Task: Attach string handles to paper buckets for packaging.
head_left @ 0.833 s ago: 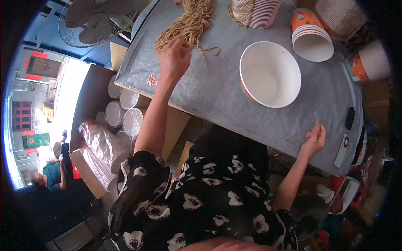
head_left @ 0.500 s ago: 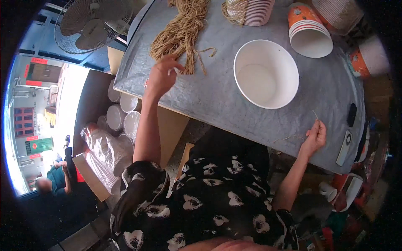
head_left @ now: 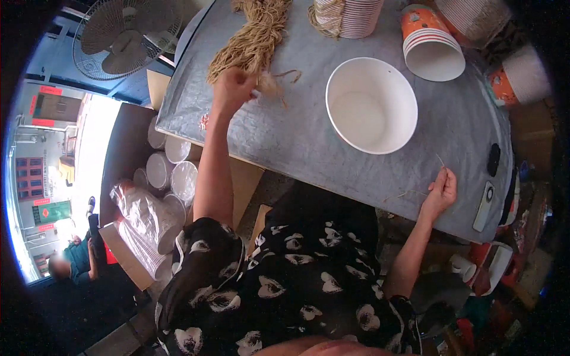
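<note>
A thick bundle of tan twine (head_left: 252, 41) lies at the upper left of the table, its loose ends toward me. My left hand (head_left: 233, 92) is at those ends with its fingers curled. Strands beside its fingertips are smeared by motion, and the fingers look closed on some of them. Near the table's right front edge, my right hand (head_left: 440, 191) pinches a thin piece of string (head_left: 440, 159). One end sticks up past the fingertips, and a thin length trails left over the table. Between my hands stands a large white paper tub (head_left: 373, 107), its open top facing me.
A stack of cups (head_left: 350, 16) with twine stands at the back. Orange-and-white tubs (head_left: 433, 50) lie nested at the back right. A black object (head_left: 493, 159) and a pale flat device (head_left: 485, 204) lie at the right edge. A fan (head_left: 124, 41), wrapped tubs (head_left: 148, 213) and a person (head_left: 77, 255) are on the left.
My left hand has turned and its fingers have curled in at the twine ends, where strands now blur. My right hand still pinches its string. The whole view has shifted slightly.
</note>
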Motion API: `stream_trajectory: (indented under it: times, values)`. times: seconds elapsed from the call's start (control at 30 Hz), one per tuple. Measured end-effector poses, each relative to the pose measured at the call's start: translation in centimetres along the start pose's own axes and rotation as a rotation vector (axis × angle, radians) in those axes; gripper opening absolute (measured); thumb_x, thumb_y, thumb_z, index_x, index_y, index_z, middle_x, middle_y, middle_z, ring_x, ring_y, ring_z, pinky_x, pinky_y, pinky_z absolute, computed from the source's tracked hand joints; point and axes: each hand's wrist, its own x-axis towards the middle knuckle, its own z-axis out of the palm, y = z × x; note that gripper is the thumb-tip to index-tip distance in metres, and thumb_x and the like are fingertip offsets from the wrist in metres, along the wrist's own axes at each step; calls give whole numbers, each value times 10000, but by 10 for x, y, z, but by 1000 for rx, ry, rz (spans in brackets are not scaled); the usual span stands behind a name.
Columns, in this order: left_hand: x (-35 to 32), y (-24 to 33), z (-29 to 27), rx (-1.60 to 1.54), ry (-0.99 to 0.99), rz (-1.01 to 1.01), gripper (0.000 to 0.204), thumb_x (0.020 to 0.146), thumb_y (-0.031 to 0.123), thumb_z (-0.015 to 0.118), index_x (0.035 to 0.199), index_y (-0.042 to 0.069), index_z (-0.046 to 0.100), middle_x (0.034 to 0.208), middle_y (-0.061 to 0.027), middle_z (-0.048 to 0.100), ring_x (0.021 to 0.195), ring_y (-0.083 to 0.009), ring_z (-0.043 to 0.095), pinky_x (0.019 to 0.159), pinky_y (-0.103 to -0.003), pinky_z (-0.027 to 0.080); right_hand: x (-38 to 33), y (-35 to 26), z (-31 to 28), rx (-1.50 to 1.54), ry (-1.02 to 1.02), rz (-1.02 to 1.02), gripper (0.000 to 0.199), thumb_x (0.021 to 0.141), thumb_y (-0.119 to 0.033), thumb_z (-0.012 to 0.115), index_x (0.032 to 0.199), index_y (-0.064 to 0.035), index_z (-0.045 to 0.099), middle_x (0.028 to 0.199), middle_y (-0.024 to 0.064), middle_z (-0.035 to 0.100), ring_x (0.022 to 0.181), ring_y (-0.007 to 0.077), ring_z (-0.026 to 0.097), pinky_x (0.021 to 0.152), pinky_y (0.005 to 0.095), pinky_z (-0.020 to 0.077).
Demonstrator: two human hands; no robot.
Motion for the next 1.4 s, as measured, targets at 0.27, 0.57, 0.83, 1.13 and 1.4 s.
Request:
stream_trajectory:
  times: [0.27, 0.57, 0.83, 1.13, 1.4]
  values:
    - [-39, 31, 35, 546, 116, 656, 310, 863, 184, 643, 1159, 93, 638, 1150, -140, 640, 1040, -342, 639, 824, -450, 543, 3, -2, 0, -97, -6, -1, 169, 980, -135, 633, 1073, -4, 683, 831, -33, 615, 621, 37, 432, 532, 208, 351]
    - [-60, 47, 31, 704, -51, 402, 382, 956, 370, 568, 1259, 138, 595, 821, -177, 705, 788, -391, 688, 730, -505, 536, 1, -2, 0, -70, -4, -5, 158, 986, -141, 625, 1056, -12, 684, 795, -37, 592, 609, 36, 425, 525, 207, 346]
    - [-43, 59, 8, 547, -211, 370, 301, 912, 401, 637, 1044, 150, 735, 822, -163, 717, 818, -364, 694, 722, -463, 544, 5, 8, 1, -86, -1, -30, 167, 985, -137, 624, 1071, -5, 677, 848, -25, 642, 616, 23, 436, 513, 198, 333]
    - [70, 53, 49, 1069, -77, 318, 270, 910, 279, 548, 1034, 130, 736, 976, -163, 727, 933, -369, 705, 787, -473, 568, 7, 13, -5, -158, -35, -10, 171, 989, -119, 621, 1069, 27, 662, 979, 20, 684, 864, 79, 591, 770, 239, 474]
    - [137, 79, 12, 899, 328, 449, 690, 816, 626, 642, 1084, -10, 665, 1070, -204, 698, 1056, -384, 655, 902, -470, 515, 12, 16, 2, -100, -43, -91, 169, 992, -124, 615, 1065, 23, 657, 953, 20, 671, 860, 94, 595, 782, 251, 479]
